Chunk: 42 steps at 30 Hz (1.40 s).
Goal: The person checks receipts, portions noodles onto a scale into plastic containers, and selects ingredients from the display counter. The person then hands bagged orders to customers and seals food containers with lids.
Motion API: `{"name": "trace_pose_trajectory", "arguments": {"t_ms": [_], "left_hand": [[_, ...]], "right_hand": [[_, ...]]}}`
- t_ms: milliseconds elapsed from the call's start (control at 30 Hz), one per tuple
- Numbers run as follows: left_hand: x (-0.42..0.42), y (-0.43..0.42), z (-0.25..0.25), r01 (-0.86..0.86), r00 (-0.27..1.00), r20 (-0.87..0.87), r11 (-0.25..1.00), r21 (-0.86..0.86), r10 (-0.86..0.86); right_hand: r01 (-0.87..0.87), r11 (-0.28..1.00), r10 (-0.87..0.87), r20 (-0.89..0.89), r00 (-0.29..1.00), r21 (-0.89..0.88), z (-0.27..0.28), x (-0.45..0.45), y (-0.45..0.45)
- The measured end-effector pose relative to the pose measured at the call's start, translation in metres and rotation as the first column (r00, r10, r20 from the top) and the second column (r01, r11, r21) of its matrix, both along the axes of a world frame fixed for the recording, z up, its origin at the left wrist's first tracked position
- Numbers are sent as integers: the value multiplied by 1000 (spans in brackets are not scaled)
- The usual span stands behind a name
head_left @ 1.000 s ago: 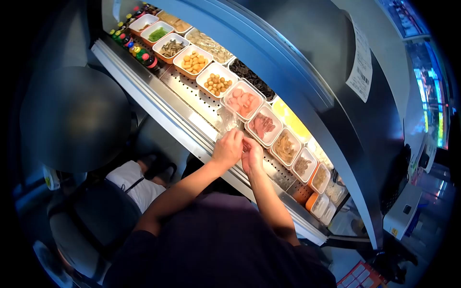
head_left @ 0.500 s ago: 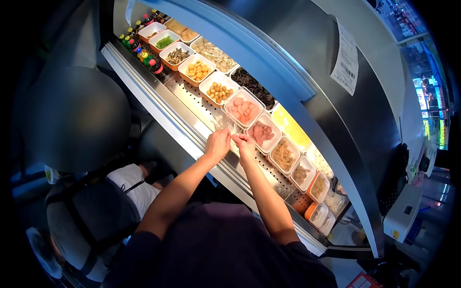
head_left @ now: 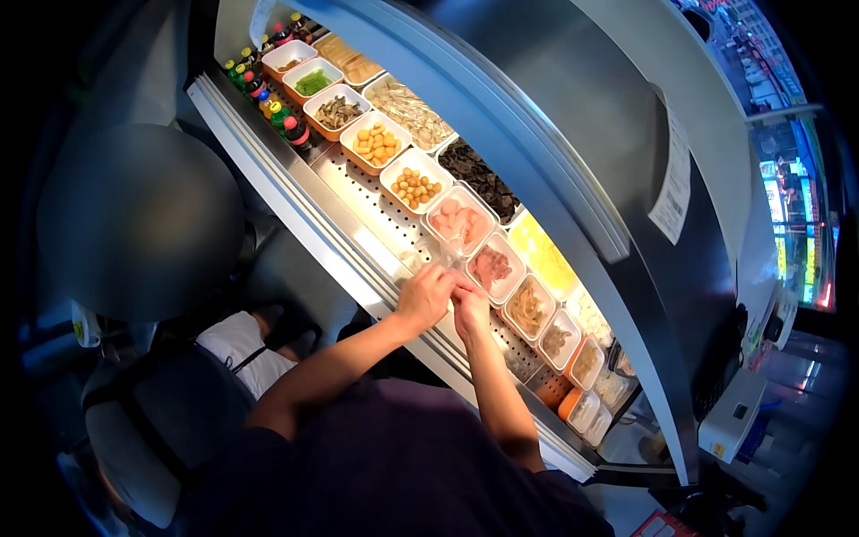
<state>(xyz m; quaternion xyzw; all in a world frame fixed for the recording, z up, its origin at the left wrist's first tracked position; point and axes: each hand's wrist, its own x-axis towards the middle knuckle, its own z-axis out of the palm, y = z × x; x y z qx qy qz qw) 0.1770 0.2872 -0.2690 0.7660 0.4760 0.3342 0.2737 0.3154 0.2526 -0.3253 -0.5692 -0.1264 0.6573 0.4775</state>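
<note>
My left hand (head_left: 426,299) and my right hand (head_left: 472,307) meet over the front of a lit display case, fingers bent and closed together. Between and just beyond them is thin, crinkled clear plastic (head_left: 451,253), which looks like a bag; my fingers hide part of it. Nearest to my hands are a white tub of pink slices (head_left: 459,220) and a tub of reddish meat (head_left: 493,266). A tub of brownish strips (head_left: 528,309) lies just right of my right hand.
More tubs line the shelf, with small brown balls (head_left: 415,185), yellow balls (head_left: 376,143) and dark fungus (head_left: 480,174). Bottles (head_left: 295,132) stand at the far left end. The raised blue-lit lid (head_left: 537,170) arches over the case. A person (head_left: 170,421) sits at the left.
Both hands have moved slightly down and right in view, drawing closer together so their fingers now overlap. The camera view has shifted a little.
</note>
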Motion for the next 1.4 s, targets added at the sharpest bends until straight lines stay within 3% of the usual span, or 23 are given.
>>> {"name": "trace_pose_trajectory", "arguments": {"t_ms": [67,167,267,367,400,433,467,500,533,600,633,667,767,833,867,967,1100,1167,1233,1300,1333,1367,1400], "left_hand": [[1,1,4,81,997,-9,991,105,-81],[4,2,9,105,989,91,983,151,-120],[5,9,13,153,978,115,973,172,-174],[3,14,6,183,971,123,967,179,-207],[1,13,6,162,974,135,976,145,-181],[-2,13,7,139,977,146,984,112,-155],[-6,15,4,157,978,126,985,75,-166],[-8,17,8,154,978,128,985,73,-163],[-11,18,13,172,964,187,981,92,-187],[-12,19,21,198,936,269,972,129,-226],[-11,19,23,196,934,277,972,130,-226],[-10,18,25,211,926,299,973,97,-231],[-16,25,33,237,911,333,970,62,-244],[-24,32,30,218,946,253,975,-31,-203],[-27,36,28,219,931,311,974,-53,-192],[-33,43,40,255,873,442,966,-51,-207],[-43,62,33,293,882,432,936,-193,-187],[-47,65,32,317,852,485,932,-177,-197],[-51,68,35,393,832,480,906,-159,-277],[-56,74,34,385,841,470,907,-171,-268],[-58,79,30,343,841,490,926,-157,-229],[-60,88,24,298,840,508,944,-139,-190],[-66,94,21,262,846,517,944,-199,-126]], "right_hand": [[151,988,-152,30,988,11,41,-2,8],[234,972,-211,-375,902,14,56,18,12],[265,964,-231,-388,892,35,34,15,13],[138,989,-123,-219,968,52,8,9,2],[41,996,-57,220,974,75,12,6,3],[-56,997,9,616,787,56,16,4,6],[59,998,-31,519,854,-37,21,6,10],[56,998,-28,521,853,-39,26,2,14],[83,996,-85,242,966,18,38,-7,18],[179,976,-127,-338,932,125,62,-23,30],[177,976,-127,-331,935,127,62,-25,34],[189,951,-97,-345,934,245,63,-28,38],[123,925,-68,-163,984,358,40,-30,54],[176,934,-35,-408,912,312,44,-38,61],[190,938,-27,-484,875,290,47,-41,63],[87,935,39,-344,938,343,68,-56,78],[156,887,-10,-319,948,435,31,-56,109],[197,917,82,-648,757,347,22,-59,118],[192,934,36,-613,789,302,24,-68,137],[230,939,-55,-548,835,255,20,-77,161],[312,936,-172,-558,812,166,45,-90,177],[309,935,-165,-558,813,173,42,-89,189],[237,941,-183,-225,957,242,38,-83,203]]}}
